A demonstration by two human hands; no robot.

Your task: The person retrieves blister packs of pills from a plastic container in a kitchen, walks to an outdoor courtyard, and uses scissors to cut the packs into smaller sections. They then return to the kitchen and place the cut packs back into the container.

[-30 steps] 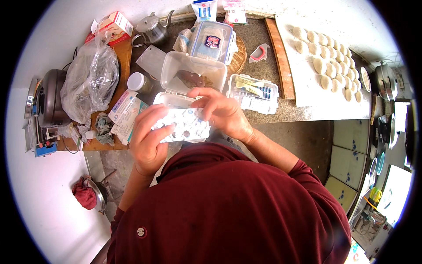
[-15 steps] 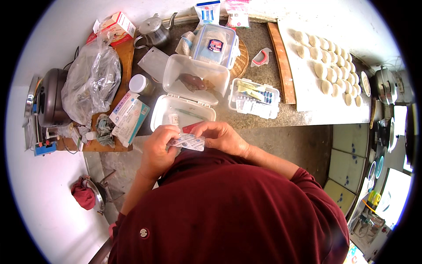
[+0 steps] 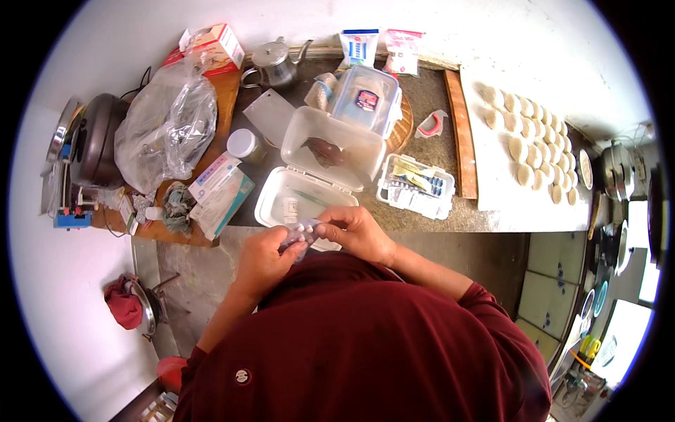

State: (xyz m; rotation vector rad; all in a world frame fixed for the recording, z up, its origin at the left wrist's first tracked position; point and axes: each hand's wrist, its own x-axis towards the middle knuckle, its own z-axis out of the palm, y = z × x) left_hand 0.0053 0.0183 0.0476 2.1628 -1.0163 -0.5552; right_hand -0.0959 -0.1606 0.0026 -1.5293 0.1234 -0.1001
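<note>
Both hands are at the front of the counter, just above the near edge of an open white plastic box (image 3: 264,204). A blister pack of white pills (image 3: 302,235) is between them. My left hand (image 3: 267,257) grips its left end with thumb and fingers, and my right hand (image 3: 360,238) pinches its right side. The box's translucent lid (image 3: 330,133) is tilted back. Inside the box lie a small white bottle (image 3: 290,209) and a thin greenish strip (image 3: 309,197). To the right stands a small clear container (image 3: 422,205) holding blister packs and yellowish packets.
Flat boxes (image 3: 223,193) and a white-lidded jar (image 3: 243,144) stand left of the white box. Behind are a metal teapot (image 3: 274,65) and a lidded clear container (image 3: 362,105). Rows of dough rounds (image 3: 534,151) cover a floured board (image 3: 496,190) at right.
The blister pack has turned from its printed foil side to show white pills. A red piece by my right hand is no longer visible. The whole view has shifted slightly.
</note>
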